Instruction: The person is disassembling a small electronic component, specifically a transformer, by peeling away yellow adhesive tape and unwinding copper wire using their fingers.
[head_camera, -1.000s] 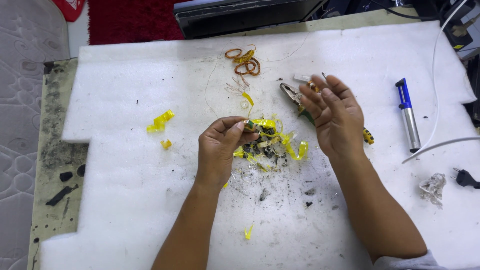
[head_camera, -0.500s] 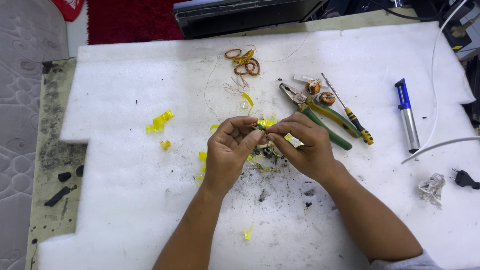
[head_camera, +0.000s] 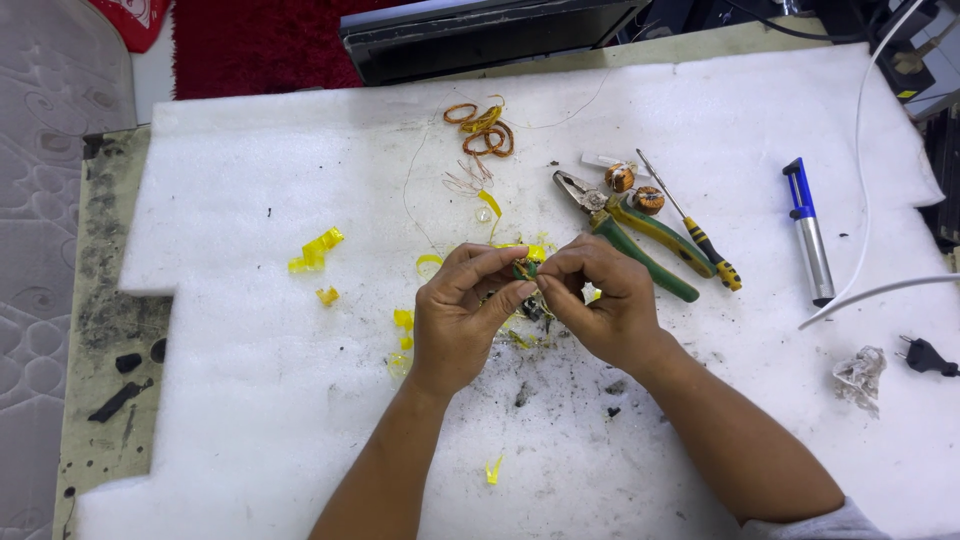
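Coil (head_camera: 527, 270), small and taped in yellow, sits pinched between the fingertips of the left hand (head_camera: 465, 310) and right hand (head_camera: 600, 305), above the white foam-covered table (head_camera: 250, 400). Pliers (head_camera: 625, 232) and a screwdriver (head_camera: 692, 224) lie just beyond the right hand.

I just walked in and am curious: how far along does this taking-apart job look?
Well along, it seems. Peeled yellow tape scraps and loose copper wire coils already lie on the white foam sheet, with dark crumbs near the hands. The left hand and right hand together pinch a small part wrapped in yellow tape; it is mostly hidden, so what remains is unclear. Green-handled pliers lie nearby.
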